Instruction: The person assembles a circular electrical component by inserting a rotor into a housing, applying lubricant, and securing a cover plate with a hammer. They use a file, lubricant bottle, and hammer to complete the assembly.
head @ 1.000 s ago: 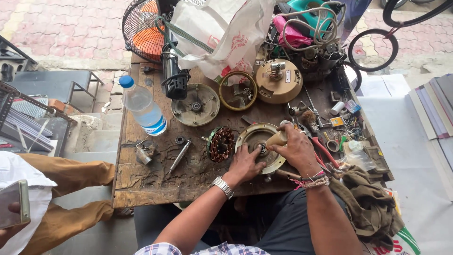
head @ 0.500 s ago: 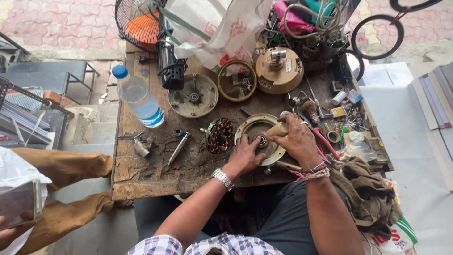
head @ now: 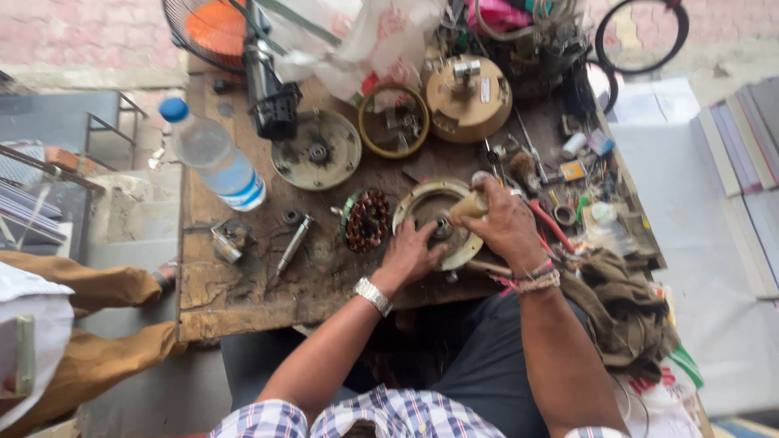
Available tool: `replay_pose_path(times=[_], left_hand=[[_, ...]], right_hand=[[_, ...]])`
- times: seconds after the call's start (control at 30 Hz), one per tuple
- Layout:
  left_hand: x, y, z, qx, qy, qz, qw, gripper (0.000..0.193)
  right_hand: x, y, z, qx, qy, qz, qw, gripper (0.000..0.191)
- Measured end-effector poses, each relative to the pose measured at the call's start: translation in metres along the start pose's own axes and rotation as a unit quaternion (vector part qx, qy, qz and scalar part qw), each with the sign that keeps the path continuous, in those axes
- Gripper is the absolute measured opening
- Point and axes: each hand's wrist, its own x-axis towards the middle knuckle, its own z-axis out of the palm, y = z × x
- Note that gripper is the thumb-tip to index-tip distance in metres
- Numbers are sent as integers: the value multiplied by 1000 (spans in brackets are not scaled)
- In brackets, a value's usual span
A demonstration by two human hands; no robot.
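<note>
A round cream metal motor cover (head: 422,203) lies on the worn wooden workbench (head: 243,292). My left hand (head: 412,253), with a metal watch at the wrist, presses on the cover's near rim and centre hub. My right hand (head: 507,227) grips a tan wooden tool handle (head: 469,206) whose tip points into the cover's middle. A copper-wound stator (head: 367,219) sits just left of the cover.
A plastic water bottle (head: 213,156), a steel shaft (head: 290,245), a grey round plate (head: 316,150), a ringed cover (head: 393,120) and a tan motor housing (head: 468,99) lie on the bench. Red-handled pliers (head: 553,227), small parts and a brown rag (head: 625,300) crowd the right. A seated person's leg (head: 81,284) is at left.
The view has shifted slightly; both hands stay on the cream cover, the right hand still holding the wooden handle against its centre.
</note>
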Motion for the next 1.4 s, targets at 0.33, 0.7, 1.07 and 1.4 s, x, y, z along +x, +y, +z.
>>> replay_pose_path(times=[0.33, 0.7, 1.07, 1.4], left_hand=[[4, -1, 15, 40, -2, 10, 999, 64], [-4, 14, 4, 24, -15, -3, 1000, 63], [-3, -33, -143, -39, 284, 72, 955, 33], [59, -119, -157, 157, 237, -41, 958, 71]], right_hand=[[-1, 15, 1, -1, 24, -25, 999, 64], [1, 47, -8, 128, 72, 58, 987, 59], [29, 40, 8, 663, 57, 149, 732, 55], [140, -45, 105, 437, 64, 20, 897, 61]])
